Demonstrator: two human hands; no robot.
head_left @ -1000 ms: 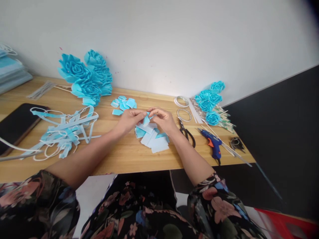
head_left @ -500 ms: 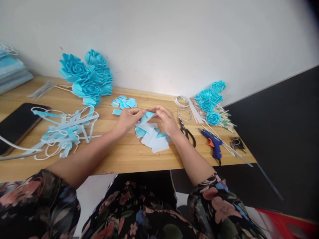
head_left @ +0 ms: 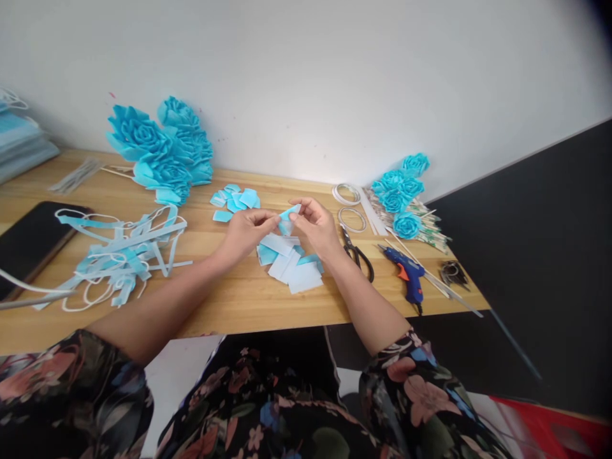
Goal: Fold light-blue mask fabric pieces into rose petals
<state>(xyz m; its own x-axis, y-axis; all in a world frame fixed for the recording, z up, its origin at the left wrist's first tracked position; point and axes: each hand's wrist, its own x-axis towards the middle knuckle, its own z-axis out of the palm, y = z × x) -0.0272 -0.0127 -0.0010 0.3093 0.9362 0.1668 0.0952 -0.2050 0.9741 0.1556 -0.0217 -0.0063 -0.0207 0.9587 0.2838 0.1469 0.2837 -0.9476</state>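
Observation:
My left hand [head_left: 247, 231] and my right hand [head_left: 316, 225] meet above the middle of the wooden table [head_left: 229, 299]. Both pinch one small light-blue piece [head_left: 287, 218] between their fingertips. Right under the hands lies a loose pile of pale blue and white squares [head_left: 290, 264]. A smaller heap of folded blue pieces [head_left: 236, 199] sits just behind my left hand.
Large blue paper roses [head_left: 160, 149] lean on the wall at back left; small blue roses on sticks [head_left: 401, 193] lie at right. Black scissors [head_left: 357, 254], a blue glue gun [head_left: 406, 275] and wire rings [head_left: 352, 219] lie right of my hands. Cut blue strips [head_left: 119, 252] and a dark tablet [head_left: 31, 239] lie left.
The hands stay together on the small blue piece and have turned it between the fingertips, lifting it slightly. The view has shifted a little.

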